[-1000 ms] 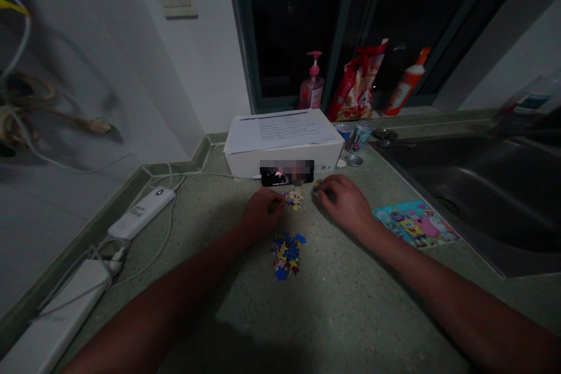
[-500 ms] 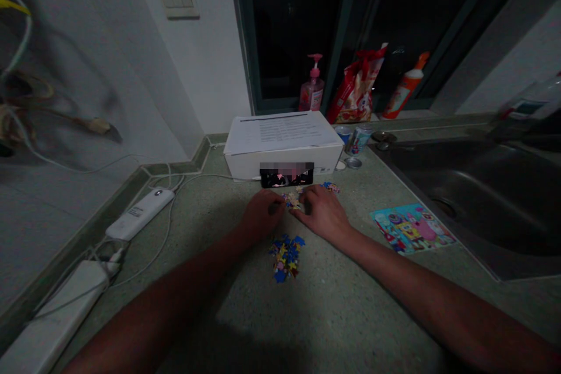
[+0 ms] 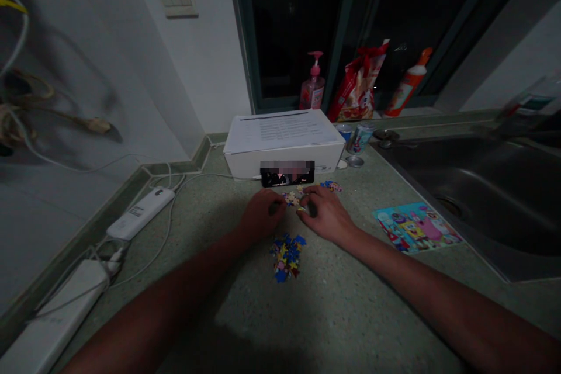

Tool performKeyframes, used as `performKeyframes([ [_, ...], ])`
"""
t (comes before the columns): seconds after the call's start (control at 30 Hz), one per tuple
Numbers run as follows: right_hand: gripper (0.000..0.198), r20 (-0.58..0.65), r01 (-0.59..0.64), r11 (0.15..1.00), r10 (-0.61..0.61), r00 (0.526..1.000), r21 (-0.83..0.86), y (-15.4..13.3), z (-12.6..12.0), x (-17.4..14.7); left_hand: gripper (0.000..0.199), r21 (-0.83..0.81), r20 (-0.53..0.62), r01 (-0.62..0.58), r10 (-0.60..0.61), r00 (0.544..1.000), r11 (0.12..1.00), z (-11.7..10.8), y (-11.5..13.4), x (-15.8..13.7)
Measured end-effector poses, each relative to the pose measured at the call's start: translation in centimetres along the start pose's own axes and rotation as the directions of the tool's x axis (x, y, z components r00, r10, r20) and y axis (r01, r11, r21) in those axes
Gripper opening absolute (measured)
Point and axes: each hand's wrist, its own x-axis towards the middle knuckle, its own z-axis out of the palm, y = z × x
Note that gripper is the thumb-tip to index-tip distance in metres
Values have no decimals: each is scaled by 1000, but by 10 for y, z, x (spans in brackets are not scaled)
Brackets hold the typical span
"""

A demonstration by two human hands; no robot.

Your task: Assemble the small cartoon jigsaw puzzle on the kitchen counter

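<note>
Small light-coloured jigsaw puzzle pieces (image 3: 291, 198) lie on the counter between my two hands. My left hand (image 3: 263, 211) is at their left edge, fingers curled and closed toward the thumb; whatever is in them is hidden. On the other side, my right hand (image 3: 328, 213) has thumb and forefinger curved in a loose pinch, with a small yellowish puzzle piece (image 3: 301, 208) at the thumb tip. Nearer to me is a heap of blue, yellow and red puzzle pieces (image 3: 287, 257). A smaller group of pieces (image 3: 332, 186) lies just beyond my right hand.
A phone (image 3: 287, 177) leans against a white box (image 3: 243, 163) behind the hands, its cable running left to a white power bank (image 3: 141, 213). At right lie a colourful cartoon picture sheet (image 3: 418, 228) and a metal sink (image 3: 495, 187). Cans (image 3: 362, 139) stand beside the box.
My right hand has shifted slightly right and away from the light pieces, with the yellowish piece now showing at its thumb. My left hand stays nearly in place.
</note>
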Motion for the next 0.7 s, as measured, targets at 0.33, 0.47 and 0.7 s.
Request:
performKeyframes([
  [0.33,12,-1,28,998,-28,1000,48,-1,-7,-2,7,10,15,-39,39,999,999,-2,0,-1],
  [0.47,10,6,25,991,-26,1000,129,1,-5,-3,7,21,26,-57,57,998,998,-1,0,-2],
  [0.7,12,-19,-20,915,30,999,404,1,-1,-2,11,16,86,-123,122,989,992,-2,4,-3],
])
